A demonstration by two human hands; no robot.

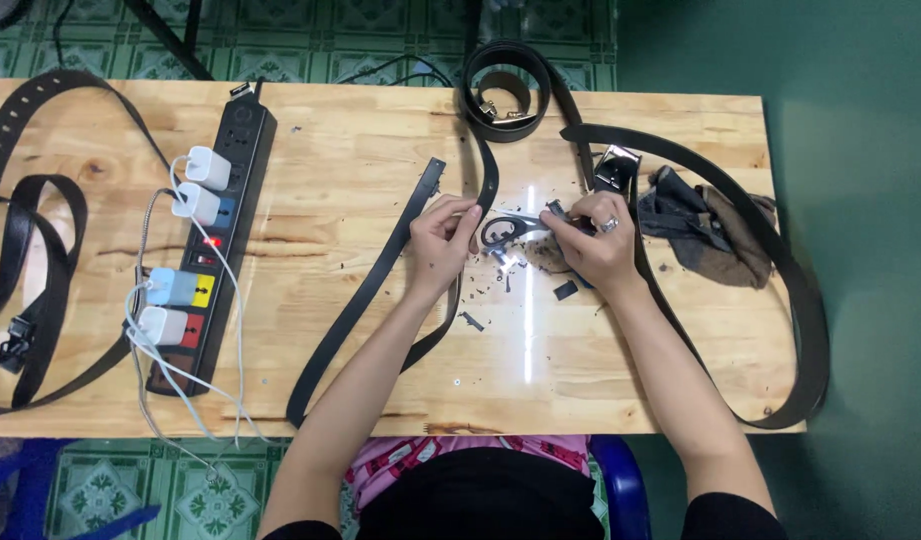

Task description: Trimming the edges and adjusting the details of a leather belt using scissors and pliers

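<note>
**Belt end half trimmed**

Both forearms reaching over worktop (pixel 380 150). Left hand (pixel 442 245) pinched shut on black belt strap (pixel 380 270) beside dark buckle (pixel 500 234). Right hand (pixel 600 245) closed around small tool, kind unclear, at buckle. Black scraps (pixel 565 290) already scattered nearby, so cutting seemingly underway; buckle apparently not yet fixed. More belts (pixel 505 95) waiting, power strip (pixel 215 230) left
</note>
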